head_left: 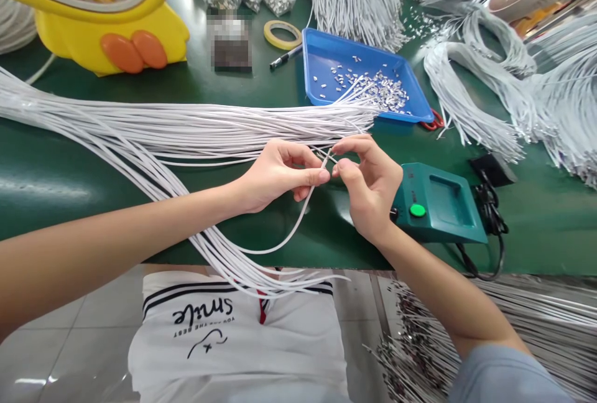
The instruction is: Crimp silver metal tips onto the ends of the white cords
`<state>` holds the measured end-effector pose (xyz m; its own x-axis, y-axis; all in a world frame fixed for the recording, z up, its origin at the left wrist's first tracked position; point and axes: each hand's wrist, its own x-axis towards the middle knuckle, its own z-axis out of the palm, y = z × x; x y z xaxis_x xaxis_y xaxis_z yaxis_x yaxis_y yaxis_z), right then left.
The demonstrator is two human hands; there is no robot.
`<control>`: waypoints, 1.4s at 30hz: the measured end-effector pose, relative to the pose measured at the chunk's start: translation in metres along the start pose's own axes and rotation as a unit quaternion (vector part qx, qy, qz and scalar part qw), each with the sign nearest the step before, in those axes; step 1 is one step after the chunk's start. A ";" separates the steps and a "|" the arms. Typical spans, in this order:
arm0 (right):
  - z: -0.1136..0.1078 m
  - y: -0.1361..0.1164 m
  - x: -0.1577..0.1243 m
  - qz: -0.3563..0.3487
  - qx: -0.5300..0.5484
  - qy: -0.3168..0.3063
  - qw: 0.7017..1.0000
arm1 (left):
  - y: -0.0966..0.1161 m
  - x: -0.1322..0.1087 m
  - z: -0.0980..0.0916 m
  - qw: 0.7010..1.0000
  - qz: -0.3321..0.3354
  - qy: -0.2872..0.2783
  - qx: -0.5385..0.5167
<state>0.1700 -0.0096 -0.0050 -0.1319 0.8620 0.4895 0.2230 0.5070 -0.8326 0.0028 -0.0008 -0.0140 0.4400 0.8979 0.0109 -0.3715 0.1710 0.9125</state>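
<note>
Between thumb and fingers, my left hand [291, 170] pinches a single white cable [304, 207] close to its end. The cable loops down from there and back to a loose group of white cables [219, 254] hanging over the table edge. My right hand [366, 173] is closed at the cable's tip, with thumb and forefinger curled toward each other. Whatever lies between those fingertips is too small to make out. Just behind both hands stretches a thick bundle of white cables [224, 126], its ends resting on the rim of a blue tray [321, 58] with small metal pieces [389, 93].
A green device [448, 226] with a round button sits right of my right hand, its black cord [487, 204] beside it. Yellow tape [282, 35], a pen [285, 56] and a yellow fan [112, 36] stand farther back. More cable bundles [476, 98] lie at the right.
</note>
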 end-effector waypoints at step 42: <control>0.001 -0.002 0.005 0.025 -0.010 -0.033 0.999 | 0.000 -0.002 0.000 1.000 -0.010 -0.023 -0.017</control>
<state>0.1677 -0.0064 -0.0019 -0.1835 0.8846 0.4288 0.2495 0.4638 -0.8501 0.0014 -0.0028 -0.0139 0.4838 0.8751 0.0119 -0.3896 0.2032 0.8983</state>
